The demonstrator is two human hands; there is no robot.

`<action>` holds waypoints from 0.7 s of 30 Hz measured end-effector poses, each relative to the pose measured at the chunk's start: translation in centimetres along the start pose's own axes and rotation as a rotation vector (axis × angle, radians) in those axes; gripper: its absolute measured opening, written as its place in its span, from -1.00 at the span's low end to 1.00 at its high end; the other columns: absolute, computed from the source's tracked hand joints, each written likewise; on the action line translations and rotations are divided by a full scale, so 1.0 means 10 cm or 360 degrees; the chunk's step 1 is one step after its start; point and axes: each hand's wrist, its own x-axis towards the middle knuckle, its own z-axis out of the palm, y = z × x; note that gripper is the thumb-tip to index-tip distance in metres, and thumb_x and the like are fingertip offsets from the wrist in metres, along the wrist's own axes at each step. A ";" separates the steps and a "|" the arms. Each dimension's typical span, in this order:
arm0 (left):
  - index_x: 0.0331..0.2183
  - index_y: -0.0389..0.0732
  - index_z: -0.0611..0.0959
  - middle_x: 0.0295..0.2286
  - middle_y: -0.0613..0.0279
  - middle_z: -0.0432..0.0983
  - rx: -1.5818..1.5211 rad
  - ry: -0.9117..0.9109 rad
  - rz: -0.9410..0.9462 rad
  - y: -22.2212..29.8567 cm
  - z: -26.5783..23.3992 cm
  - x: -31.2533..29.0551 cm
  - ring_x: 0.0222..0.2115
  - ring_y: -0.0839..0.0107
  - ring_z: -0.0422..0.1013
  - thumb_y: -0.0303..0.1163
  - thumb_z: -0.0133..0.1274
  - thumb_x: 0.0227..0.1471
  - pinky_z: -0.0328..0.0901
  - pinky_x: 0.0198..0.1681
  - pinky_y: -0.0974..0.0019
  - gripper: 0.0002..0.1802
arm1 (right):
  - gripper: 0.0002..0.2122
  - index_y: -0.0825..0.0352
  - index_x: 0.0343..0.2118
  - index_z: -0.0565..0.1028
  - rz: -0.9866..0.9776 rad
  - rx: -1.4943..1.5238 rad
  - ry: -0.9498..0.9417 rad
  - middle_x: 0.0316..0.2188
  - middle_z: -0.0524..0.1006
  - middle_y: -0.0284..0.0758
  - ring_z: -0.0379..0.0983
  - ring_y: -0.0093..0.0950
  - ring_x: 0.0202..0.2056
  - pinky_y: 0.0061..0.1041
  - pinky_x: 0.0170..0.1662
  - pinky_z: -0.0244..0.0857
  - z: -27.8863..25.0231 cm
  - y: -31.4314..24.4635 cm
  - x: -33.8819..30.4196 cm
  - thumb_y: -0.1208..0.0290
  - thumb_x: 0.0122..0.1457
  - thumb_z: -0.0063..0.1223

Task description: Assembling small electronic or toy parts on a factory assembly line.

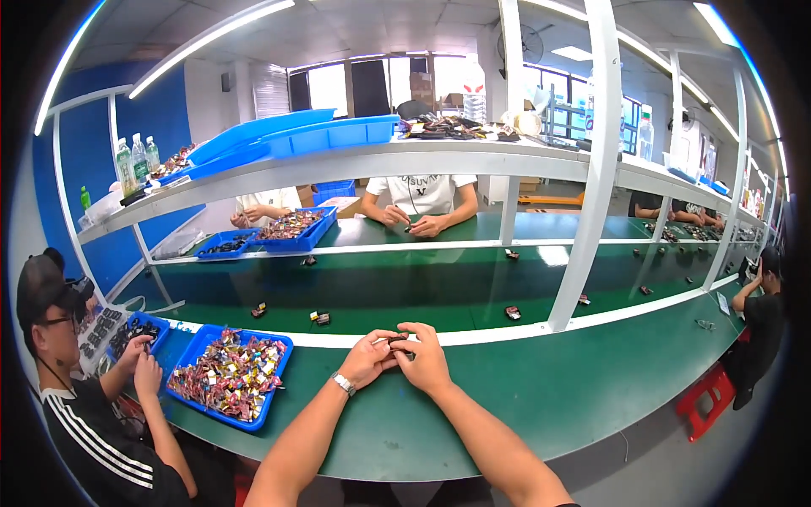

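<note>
Above the green worktable (pixel 397 439), my left hand (pixel 365 360) and my right hand (pixel 424 363) meet with their fingers closed round a small black part (pixel 400 345). My fingers cover most of it, so its exact kind cannot be made out. A metal watch band sits on my left wrist. To the left of my left forearm, a blue tray (pixel 277 384) is heaped with small pieces (pixel 226 372) in pink, yellow, white and dark colours.
Beyond a white rail runs a dark green belt (pixel 405 291) with scattered small dark parts (pixel 320 318). A white post (pixel 583 211) rises on the right, supporting a shelf (pixel 473 154) with blue trays and bottles. Co-workers sit left, right and opposite; a red stool (pixel 706 399) stands right.
</note>
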 end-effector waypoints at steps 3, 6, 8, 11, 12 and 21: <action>-0.06 -0.23 0.38 0.02 0.07 0.37 -0.0009 0.0023 0.0015 -0.01 0.02 0.03 0.01 0.28 0.37 -0.44 0.04 0.13 0.30 0.11 0.11 -0.67 | -0.85 0.23 -0.40 0.62 0.0015 0.0074 -0.0003 -0.06 0.47 -0.31 0.31 -0.28 0.03 -0.32 0.02 0.28 0.04 0.08 0.02 0.56 -0.09 0.19; -0.03 -0.25 0.36 -0.01 0.04 0.38 0.0048 0.0072 0.0038 -0.02 -0.02 0.03 -0.02 0.28 0.38 -0.46 0.02 0.15 0.31 0.10 0.13 -0.64 | -0.85 0.25 -0.37 0.61 0.0057 0.0167 -0.0122 -0.02 0.44 -0.29 0.28 -0.26 0.06 -0.30 0.06 0.25 0.05 0.07 0.02 0.56 -0.05 0.16; -0.02 -0.25 0.36 -0.01 0.04 0.38 0.0016 0.0104 0.0041 -0.05 0.00 0.05 -0.02 0.28 0.38 -0.46 -0.01 0.16 0.32 0.09 0.13 -0.65 | -0.83 0.27 -0.32 0.59 0.0030 0.0148 -0.0195 0.00 0.42 -0.28 0.29 -0.26 0.04 -0.31 0.05 0.26 0.02 0.11 0.04 0.55 -0.02 0.16; 0.00 -0.26 0.35 -0.05 0.06 0.39 -0.0004 0.0147 0.0022 -0.06 0.07 0.04 -0.03 0.29 0.39 -0.47 -0.09 0.19 0.33 0.08 0.13 -0.67 | -0.84 0.28 -0.33 0.59 0.0134 0.0049 -0.0131 -0.02 0.43 -0.27 0.30 -0.29 0.04 -0.35 0.02 0.29 -0.05 0.07 0.04 0.54 -0.02 0.17; 0.00 -0.26 0.34 -0.06 0.07 0.40 0.0020 0.0174 -0.0005 -0.06 0.09 0.03 -0.03 0.29 0.39 -0.47 -0.09 0.19 0.33 0.09 0.13 -0.67 | -0.86 0.28 -0.37 0.59 0.0097 0.0048 -0.0052 -0.11 0.46 -0.28 0.35 -0.31 -0.03 -0.39 -0.04 0.33 -0.09 0.00 0.06 0.55 -0.04 0.19; 0.02 -0.26 0.33 -0.09 0.12 0.42 0.0009 0.0207 -0.0064 -0.04 0.08 0.01 -0.04 0.33 0.40 -0.45 -0.05 0.18 0.32 0.08 0.15 -0.62 | -0.87 0.29 -0.41 0.55 -0.0100 -0.0150 -0.0023 -0.31 0.47 -0.33 0.45 -0.36 -0.28 -0.42 -0.28 0.40 -0.06 -0.01 0.09 0.57 -0.08 0.20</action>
